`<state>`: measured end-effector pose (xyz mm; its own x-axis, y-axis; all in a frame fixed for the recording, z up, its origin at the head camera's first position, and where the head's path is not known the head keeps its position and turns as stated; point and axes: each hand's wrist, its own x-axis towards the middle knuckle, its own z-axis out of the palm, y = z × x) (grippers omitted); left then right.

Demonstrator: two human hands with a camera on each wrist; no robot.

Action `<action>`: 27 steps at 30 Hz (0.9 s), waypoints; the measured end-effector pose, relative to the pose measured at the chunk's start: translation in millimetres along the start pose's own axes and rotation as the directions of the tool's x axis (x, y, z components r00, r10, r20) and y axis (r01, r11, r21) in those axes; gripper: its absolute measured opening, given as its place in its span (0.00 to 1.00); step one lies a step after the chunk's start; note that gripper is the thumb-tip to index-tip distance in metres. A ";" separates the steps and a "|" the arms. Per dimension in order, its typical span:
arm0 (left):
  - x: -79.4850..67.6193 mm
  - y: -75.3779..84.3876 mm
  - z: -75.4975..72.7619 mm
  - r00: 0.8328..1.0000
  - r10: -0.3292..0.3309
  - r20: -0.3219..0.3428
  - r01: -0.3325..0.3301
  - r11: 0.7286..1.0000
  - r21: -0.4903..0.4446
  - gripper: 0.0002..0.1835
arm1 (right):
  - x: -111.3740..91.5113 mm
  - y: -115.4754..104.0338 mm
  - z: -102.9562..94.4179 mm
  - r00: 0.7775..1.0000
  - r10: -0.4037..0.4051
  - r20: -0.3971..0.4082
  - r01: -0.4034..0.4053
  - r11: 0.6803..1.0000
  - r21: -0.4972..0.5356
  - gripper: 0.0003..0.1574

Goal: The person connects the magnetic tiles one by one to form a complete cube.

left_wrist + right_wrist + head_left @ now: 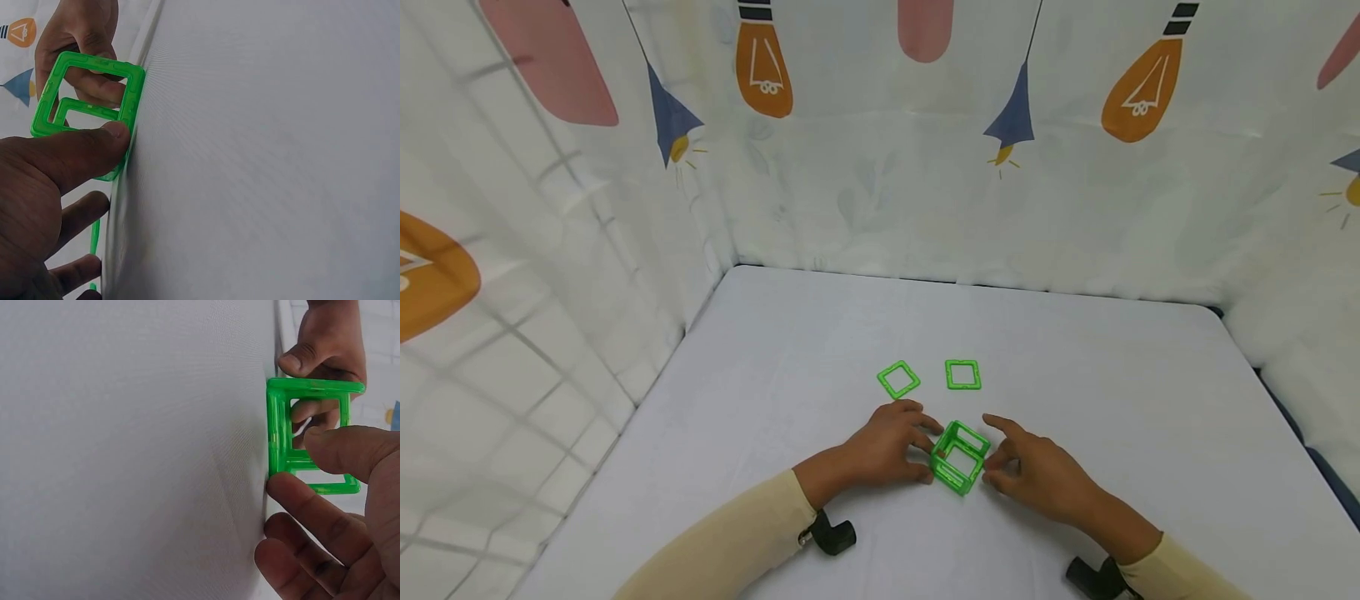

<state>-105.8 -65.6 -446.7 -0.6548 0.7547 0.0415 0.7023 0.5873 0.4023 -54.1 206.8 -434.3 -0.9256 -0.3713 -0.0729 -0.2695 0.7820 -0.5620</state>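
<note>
"What's the setting?"

"A printed curtain (880,183), then a white table (820,333)."

"And the hands?"

"The left hand (887,442) has thumb and finger closed lightly on one side of the box (275,425), its other fingers spread. The right hand (1041,475) looks to pinch the opposite side, its remaining fingers parted and loosely bent."

"So the box is between them?"

"Yes, and seems to rest on the table."

"How would it handle?"

"Light and stiff, I'd judge: thin plastic bars, smooth enough to slip a little. The joints seem the weak spot; a hard twist might part them."

"Best hold?"

"On the bars near the corners, from both sides, not through a hollow."

"Anything inside?"

"No loose piece that I can see; fingers and the table show through. I can't count its sides."

"Anything smaller?"

"Two flat, hollow frames beyond the hands: the left square (909,372), turned cornerwise, and the right square (962,362), apart from it."
</note>
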 end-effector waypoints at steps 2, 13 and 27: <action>-0.4 0.2 -0.6 1.000 0.003 0.005 -0.003 1.000 -0.006 0.14 | 0.3 -0.5 1.0 1.000 0.002 -0.011 -0.002 1.000 -0.010 0.53; -2.6 0.1 -2.6 1.000 -0.014 0.027 0.015 0.999 -0.037 0.13 | 4.0 -1.7 3.6 1.000 0.016 -0.018 -0.016 1.000 -0.020 0.69; -3.7 0.0 -4.6 1.000 -0.010 0.027 0.012 0.998 -0.067 0.13 | 8.7 -5.1 12.8 0.997 0.016 -0.077 -0.023 0.996 -0.088 0.78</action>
<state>-104.6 -69.7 -442.7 -0.6542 0.7562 0.0129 0.6741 0.5753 0.4633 -57.3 193.2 -442.6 -0.9477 -0.3188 -0.0182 -0.2704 0.8315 -0.4854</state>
